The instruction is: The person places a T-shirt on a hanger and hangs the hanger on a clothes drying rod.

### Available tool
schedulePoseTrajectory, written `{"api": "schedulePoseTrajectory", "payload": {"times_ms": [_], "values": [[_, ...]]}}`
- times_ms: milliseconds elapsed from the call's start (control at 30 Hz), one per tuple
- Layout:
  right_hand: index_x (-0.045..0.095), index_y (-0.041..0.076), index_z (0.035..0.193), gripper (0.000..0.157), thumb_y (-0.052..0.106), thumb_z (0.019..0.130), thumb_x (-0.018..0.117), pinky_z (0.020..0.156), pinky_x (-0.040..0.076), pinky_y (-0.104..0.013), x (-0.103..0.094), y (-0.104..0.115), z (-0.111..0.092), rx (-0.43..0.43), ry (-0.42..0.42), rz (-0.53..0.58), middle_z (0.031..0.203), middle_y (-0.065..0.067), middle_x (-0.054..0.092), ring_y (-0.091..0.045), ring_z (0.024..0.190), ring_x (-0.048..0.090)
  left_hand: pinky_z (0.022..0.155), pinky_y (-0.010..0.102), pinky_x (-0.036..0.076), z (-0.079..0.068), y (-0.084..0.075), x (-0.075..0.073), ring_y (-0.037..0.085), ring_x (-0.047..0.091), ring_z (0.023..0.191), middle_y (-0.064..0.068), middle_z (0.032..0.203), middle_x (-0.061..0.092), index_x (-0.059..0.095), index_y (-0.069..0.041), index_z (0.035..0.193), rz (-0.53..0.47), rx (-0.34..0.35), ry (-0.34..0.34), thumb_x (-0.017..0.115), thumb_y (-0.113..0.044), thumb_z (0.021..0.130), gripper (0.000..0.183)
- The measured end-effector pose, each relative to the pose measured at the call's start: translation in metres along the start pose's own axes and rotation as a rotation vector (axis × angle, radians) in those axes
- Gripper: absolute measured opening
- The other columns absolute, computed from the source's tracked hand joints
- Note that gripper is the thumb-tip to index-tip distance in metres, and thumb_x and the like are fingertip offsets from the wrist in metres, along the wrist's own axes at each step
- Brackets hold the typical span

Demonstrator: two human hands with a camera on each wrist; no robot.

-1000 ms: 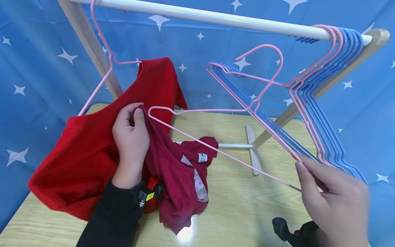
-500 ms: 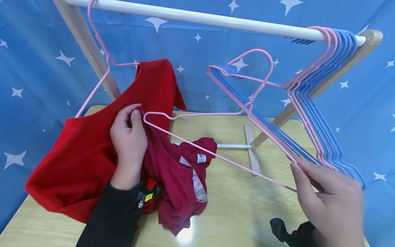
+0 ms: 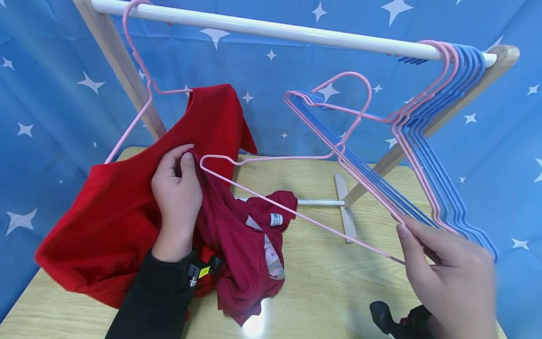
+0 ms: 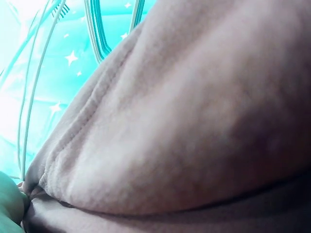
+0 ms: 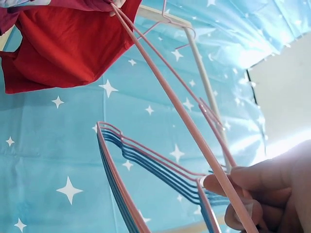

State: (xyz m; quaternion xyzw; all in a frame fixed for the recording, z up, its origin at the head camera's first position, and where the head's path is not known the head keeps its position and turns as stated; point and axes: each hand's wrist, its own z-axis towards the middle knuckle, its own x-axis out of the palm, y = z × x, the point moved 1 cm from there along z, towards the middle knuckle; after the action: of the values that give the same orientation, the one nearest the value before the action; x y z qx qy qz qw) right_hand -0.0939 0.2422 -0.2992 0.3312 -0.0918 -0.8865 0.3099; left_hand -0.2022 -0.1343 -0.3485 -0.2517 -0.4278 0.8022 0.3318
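In the head view my left hand (image 3: pixel 178 200) pinches the edge of a maroon shirt (image 3: pixel 237 245) between thumb and fingers. The shirt hangs down loosely onto the table, its white label showing. My right hand (image 3: pixel 449 270) grips a pink clothes hanger (image 3: pixel 288 158) by its right end. The hanger's left tip lies against the maroon cloth, just right of my left thumb; its hook points up, free of the rail. From the right wrist, the hanger's pink wires (image 5: pixel 180 111) run up to the shirt. Fabric (image 4: pixel 160 136) fills most of the left wrist view.
A red garment (image 3: pixel 106 221) hangs from another pink hanger (image 3: pixel 149 89) behind my left hand. Several pink and blue hangers (image 3: pixel 440 165) hang together at the right of the white rail (image 3: pixel 275 31). The rack's wooden foot (image 3: pixel 345 207) stands on the wooden table (image 3: pixel 322 282).
The hanger and my right hand have shifted slightly left and down in the head view. The camera view has moved a little too. My left hand keeps its hold on the shirt.
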Motion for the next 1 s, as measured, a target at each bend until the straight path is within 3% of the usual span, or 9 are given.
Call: {"api": "schedulePoseTrajectory", "payload": {"times_ms": [100,300,533,700,867,1000], "values": [[0.079,0.007,0.095,0.018,0.003,0.078,0.074,0.061,0.037,-0.006,0.0000,-0.0007,-0.0003,0.003,0.005,0.000,0.075,-0.006,0.071,0.011,0.062,0.048,0.082,0.025,0.051,-0.0001,0.0003,0.0000,0.010,0.060,0.097,-0.003,0.110,0.067,0.067,-0.016,0.121,0.006,0.004,0.004,0.057,-0.026,0.098,0.027],[0.079,0.009,0.098,0.019,0.004,0.081,0.073,0.073,0.039,-0.001,-0.0015,-0.0008,-0.0008,0.032,0.010,-0.017,0.082,-0.007,0.074,0.018,0.077,0.056,0.084,0.026,0.051,-0.0002,0.0008,0.0000,0.010,0.060,0.101,-0.003,0.111,0.067,0.067,-0.015,0.121,0.019,0.022,0.008,0.057,-0.027,0.098,0.027],[0.079,0.008,0.097,0.019,0.006,0.080,0.073,0.053,0.033,-0.014,0.0001,0.0034,0.0001,0.000,0.038,-0.046,0.071,-0.005,0.070,0.008,0.057,0.041,0.082,0.024,0.050,-0.0001,0.0004,0.0011,0.010,0.060,0.097,-0.002,0.108,0.068,0.068,-0.015,0.119,0.010,0.026,0.000,0.056,-0.026,0.099,0.026],[0.079,0.009,0.098,0.019,0.009,0.081,0.072,0.051,0.031,-0.018,0.0019,0.0062,0.0009,-0.018,0.037,-0.097,0.068,-0.003,0.069,0.005,0.055,0.037,0.080,0.024,0.049,-0.0008,0.0006,0.0015,0.009,0.059,0.093,-0.003,0.104,0.068,0.069,-0.016,0.117,0.017,0.027,0.019,0.057,-0.025,0.098,0.024],[0.079,0.007,0.094,0.016,0.009,0.079,0.072,0.053,0.035,-0.020,0.0016,0.0046,0.0011,-0.027,0.012,-0.120,0.067,-0.004,0.069,0.005,0.057,0.042,0.080,0.027,0.048,-0.0004,0.0012,0.0015,0.010,0.059,0.092,0.001,0.100,0.067,0.068,-0.008,0.112,0.027,0.053,0.051,0.053,-0.025,0.101,0.025],[0.079,0.008,0.094,0.017,0.011,0.080,0.072,0.049,0.032,-0.021,0.0010,0.0041,0.0016,-0.027,0.029,-0.131,0.067,-0.003,0.069,0.005,0.053,0.038,0.079,0.029,0.047,0.0001,0.0007,0.0009,0.011,0.058,0.089,0.003,0.098,0.065,0.065,-0.003,0.109,0.026,0.067,0.085,0.048,-0.024,0.103,0.028]]}}
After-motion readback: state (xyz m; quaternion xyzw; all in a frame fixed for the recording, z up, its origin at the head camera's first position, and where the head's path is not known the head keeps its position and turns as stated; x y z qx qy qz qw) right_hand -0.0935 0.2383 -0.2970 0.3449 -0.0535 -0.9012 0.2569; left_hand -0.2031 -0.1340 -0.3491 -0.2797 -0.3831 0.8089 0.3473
